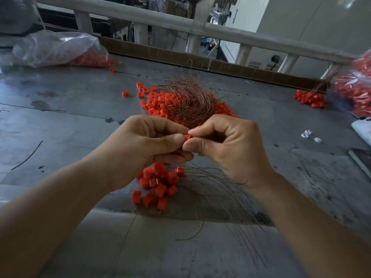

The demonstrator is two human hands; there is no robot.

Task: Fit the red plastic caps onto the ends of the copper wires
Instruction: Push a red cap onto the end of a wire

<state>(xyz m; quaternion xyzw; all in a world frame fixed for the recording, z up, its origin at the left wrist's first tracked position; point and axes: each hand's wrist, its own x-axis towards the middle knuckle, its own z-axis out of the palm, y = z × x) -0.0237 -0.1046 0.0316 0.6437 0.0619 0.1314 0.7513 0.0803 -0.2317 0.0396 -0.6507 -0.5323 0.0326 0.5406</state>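
My left hand (pixel 144 146) and my right hand (pixel 226 147) meet at the middle of the view, fingertips together around one small red cap (pixel 187 136). Both pinch it between thumb and forefinger; the wire end at the cap is hidden by my fingers. Beneath my left hand hangs a cluster of capped wires (pixel 160 181), their copper strands (pixel 220 197) fanning out to the lower right over the table. Behind my hands lies a tangled heap of bare copper wire (pixel 188 99) on a pile of loose red caps (pixel 158 103).
The grey metal table (pixel 70 121) carries a clear plastic bag of red caps (pixel 60 49) at the far left and another bag (pixel 355 87) at the right edge, with capped wires (pixel 309 98) beside it. Small white clips (pixel 308 134) lie right. A railing (pixel 180 23) runs behind.
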